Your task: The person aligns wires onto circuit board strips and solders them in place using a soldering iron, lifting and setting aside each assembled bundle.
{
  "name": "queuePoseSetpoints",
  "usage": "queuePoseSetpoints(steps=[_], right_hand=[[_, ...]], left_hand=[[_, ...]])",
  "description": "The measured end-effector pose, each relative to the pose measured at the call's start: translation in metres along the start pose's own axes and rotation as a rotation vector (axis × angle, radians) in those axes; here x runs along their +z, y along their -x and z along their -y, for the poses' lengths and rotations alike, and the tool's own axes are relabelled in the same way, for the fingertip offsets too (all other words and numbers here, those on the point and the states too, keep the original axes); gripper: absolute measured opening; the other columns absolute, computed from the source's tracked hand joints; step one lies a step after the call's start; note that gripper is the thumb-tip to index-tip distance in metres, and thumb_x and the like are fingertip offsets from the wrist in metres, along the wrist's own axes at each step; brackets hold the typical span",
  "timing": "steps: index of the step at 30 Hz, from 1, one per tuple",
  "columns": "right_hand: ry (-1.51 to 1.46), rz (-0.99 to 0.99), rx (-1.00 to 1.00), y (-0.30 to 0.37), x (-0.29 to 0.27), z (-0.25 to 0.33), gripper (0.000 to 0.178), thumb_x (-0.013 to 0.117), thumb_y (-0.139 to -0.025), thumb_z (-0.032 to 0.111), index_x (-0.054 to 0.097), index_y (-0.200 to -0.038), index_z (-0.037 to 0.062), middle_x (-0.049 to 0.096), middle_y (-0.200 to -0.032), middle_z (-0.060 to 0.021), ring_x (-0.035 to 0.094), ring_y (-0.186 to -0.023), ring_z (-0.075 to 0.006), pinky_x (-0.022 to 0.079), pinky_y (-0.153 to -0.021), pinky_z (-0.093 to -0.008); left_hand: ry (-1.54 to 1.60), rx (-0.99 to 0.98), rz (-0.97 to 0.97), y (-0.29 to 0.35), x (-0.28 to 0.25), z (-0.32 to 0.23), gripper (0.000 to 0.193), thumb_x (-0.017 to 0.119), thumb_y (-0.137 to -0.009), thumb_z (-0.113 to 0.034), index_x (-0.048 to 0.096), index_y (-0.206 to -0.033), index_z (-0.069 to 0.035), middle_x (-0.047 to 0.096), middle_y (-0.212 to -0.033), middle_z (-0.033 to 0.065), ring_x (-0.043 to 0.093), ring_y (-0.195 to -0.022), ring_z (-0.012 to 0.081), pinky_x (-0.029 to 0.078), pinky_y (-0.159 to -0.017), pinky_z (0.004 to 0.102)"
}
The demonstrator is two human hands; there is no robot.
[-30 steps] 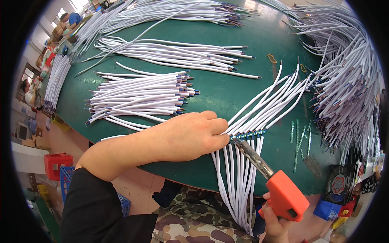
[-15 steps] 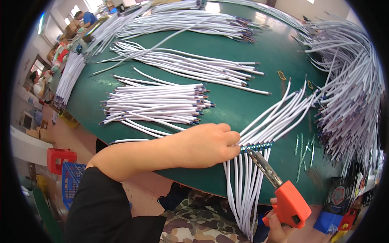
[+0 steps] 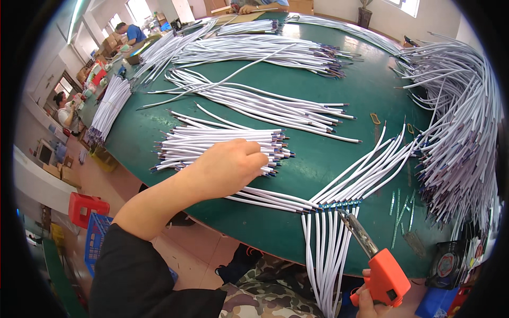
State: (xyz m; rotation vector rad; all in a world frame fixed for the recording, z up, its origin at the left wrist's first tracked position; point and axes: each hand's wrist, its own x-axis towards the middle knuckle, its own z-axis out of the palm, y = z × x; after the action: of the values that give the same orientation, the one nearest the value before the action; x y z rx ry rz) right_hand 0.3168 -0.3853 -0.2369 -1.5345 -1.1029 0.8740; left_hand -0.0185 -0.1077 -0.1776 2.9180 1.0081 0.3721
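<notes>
My left hand (image 3: 227,167) reaches over the green table (image 3: 318,159) and rests on a few white cables (image 3: 275,199) laid in front of a neat bundle of white cables (image 3: 222,143). Its fingers curl down, and I cannot see whether they grip a cable. My right hand (image 3: 371,307) shows only at the bottom edge, closed on the orange handle of a cutting tool (image 3: 379,265). The tool's metal tip sits at the stripped ends of a row of white cables (image 3: 328,238) hanging over the table's near edge.
Several more cable bundles (image 3: 265,106) lie across the table, with a dense heap (image 3: 461,132) on the right. Thin green offcuts (image 3: 400,212) lie near the tool. A red crate (image 3: 85,208) and blue crate (image 3: 98,238) stand on the floor at left. People work at the far side.
My left hand has moved left, away from the cable row at the tool and onto the cables in front of the near bundle. The tool stays at the row's stripped ends.
</notes>
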Motion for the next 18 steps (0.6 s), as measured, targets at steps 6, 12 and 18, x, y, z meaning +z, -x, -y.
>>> queuePoseSetpoints(steps=[6, 12, 18], right_hand=[[-0.347, 0.061, 0.063, -0.006, 0.003, 0.008, 0.042, 0.064, -0.089, -0.006, 0.056, -0.130, -0.0070, 0.067, -0.104, -0.0136, 0.051, -0.058, -0.0078, 0.044, -0.052, -0.0224], [-0.254, 0.042, 0.038, -0.006, 0.001, 0.008, 0.041, 0.064, -0.090, -0.004, 0.056, -0.130, -0.0077, 0.060, -0.083, -0.0061, 0.049, -0.056, -0.0078, 0.041, -0.052, -0.0217], [-0.131, 0.010, -0.031, -0.003, -0.001, 0.001, 0.041, 0.064, -0.089, -0.004, 0.056, -0.130, -0.0072, 0.060, -0.083, -0.0063, 0.048, -0.055, -0.0080, 0.041, -0.052, -0.0217]], left_hand=[[-0.102, 0.061, 0.129, 0.014, 0.010, 0.006, 0.023, 0.068, -0.076, -0.008, 0.064, -0.098, -0.005, 0.060, -0.091, 0.0084, 0.063, -0.087, 0.0289, 0.053, -0.076, 0.0403], [-0.139, 0.099, 0.087, 0.013, 0.018, 0.021, 0.021, 0.063, -0.079, -0.007, 0.064, -0.100, -0.004, 0.060, -0.091, 0.0082, 0.062, -0.090, 0.0278, 0.052, -0.080, 0.0377], [-0.027, 0.152, -0.072, 0.006, 0.019, 0.031, 0.023, 0.068, -0.080, -0.001, 0.065, -0.102, -0.004, 0.059, -0.090, 0.0101, 0.062, -0.083, 0.0288, 0.052, -0.075, 0.0395]])
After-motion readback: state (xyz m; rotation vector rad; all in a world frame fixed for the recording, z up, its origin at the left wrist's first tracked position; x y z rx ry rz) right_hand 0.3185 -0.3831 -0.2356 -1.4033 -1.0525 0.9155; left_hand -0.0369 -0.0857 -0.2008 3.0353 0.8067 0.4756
